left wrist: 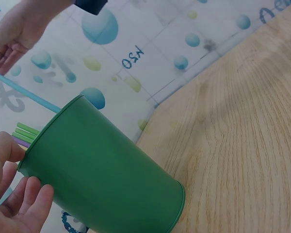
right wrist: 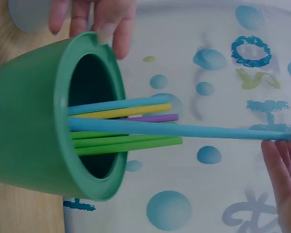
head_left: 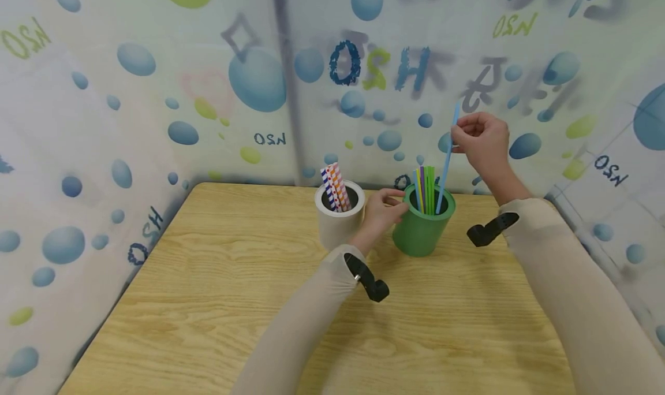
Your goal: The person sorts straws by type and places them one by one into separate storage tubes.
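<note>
My right hand [head_left: 483,141] pinches a light blue straw [head_left: 447,161] near its upper end, above the green cup [head_left: 421,233]. The straw's lower end is inside the cup and sticks up well beyond the others. Several shorter straws, green [right wrist: 150,143], yellow [right wrist: 136,111], purple [right wrist: 160,118] and blue, lean together in the same cup. At the cup's left rim, my left hand [head_left: 383,213] holds on with its thumb at the edge and fingers against the outer wall [left wrist: 106,165].
To the left of my left hand stands a white cup [head_left: 337,227] with several patterned straws [head_left: 336,190]. Both cups are near the back edge of the wooden table [head_left: 249,256], close to a printed curtain [head_left: 208,77].
</note>
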Motion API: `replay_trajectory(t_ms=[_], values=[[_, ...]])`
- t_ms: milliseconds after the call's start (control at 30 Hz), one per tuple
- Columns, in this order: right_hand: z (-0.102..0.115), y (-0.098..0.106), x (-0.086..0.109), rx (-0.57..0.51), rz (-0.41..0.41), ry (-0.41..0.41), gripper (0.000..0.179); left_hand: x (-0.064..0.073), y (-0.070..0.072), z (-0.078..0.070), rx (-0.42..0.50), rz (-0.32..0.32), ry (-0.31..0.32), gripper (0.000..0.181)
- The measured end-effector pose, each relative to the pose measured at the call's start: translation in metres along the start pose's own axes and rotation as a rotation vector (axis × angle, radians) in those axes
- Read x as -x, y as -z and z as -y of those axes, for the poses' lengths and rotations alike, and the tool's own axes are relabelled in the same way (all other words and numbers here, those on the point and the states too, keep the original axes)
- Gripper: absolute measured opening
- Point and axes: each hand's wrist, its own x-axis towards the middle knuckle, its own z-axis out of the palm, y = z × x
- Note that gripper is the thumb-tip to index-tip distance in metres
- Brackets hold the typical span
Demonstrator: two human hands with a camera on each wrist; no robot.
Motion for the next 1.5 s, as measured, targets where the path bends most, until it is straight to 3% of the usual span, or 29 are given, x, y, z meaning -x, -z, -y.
replay_trajectory(t_ms=[200, 633, 900, 1500], values=[[-0.016, -0.001, 0.005, 0.072, 0.035, -0.046, 0.011, 0.001, 0.000, -0.001, -0.004, 0.008, 0.000, 0.025], [-0.045, -0.001, 0.019, 0.267, 0.192, -0.110, 0.024, 0.001, 0.001, -0.001, 0.008, 0.008, 0.003, 0.026], [-0.052, 0.001, 0.025, 0.291, 0.298, -0.183, 0.023, 0.003, 0.001, -0.002, 0.000, 0.003, 0.009, 0.025], [-0.060, -0.001, 0.026, 0.419, 0.453, -0.217, 0.027, 0.002, 0.003, -0.003, 0.011, 0.015, -0.004, 0.026]])
